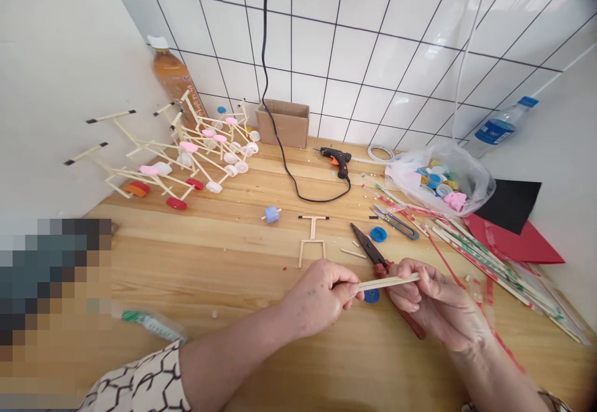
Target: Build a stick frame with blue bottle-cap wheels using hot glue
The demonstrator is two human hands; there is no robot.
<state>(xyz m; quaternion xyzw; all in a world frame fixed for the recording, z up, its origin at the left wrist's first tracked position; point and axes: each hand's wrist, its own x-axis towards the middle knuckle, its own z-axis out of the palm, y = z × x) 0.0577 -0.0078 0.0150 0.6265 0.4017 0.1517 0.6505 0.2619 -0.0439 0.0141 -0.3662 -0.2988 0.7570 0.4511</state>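
A pair of pale wooden sticks (388,282), cut chopsticks by their look, lies side by side between my two hands above the table. My left hand (329,291) pinches their left ends between thumb and fingers. At the right ends, the thumb and fingers of my right hand (431,300) close on them. Red-handled pliers (410,319) lie beneath my right hand, partly hidden by it. Half covered under the sticks is a blue bottle cap (372,296). Just beyond my left hand rests a small stick frame (312,238) with a black-tipped crossbar.
Several stick-and-cap models (186,151) stand at the left. A glue gun (336,158), cardboard box (283,124) and black cord (298,196) are at the back. Snips (396,222), wrapped chopsticks (504,269) and a bag of caps (441,179) lie right. A blue block (272,214) sits mid-table.
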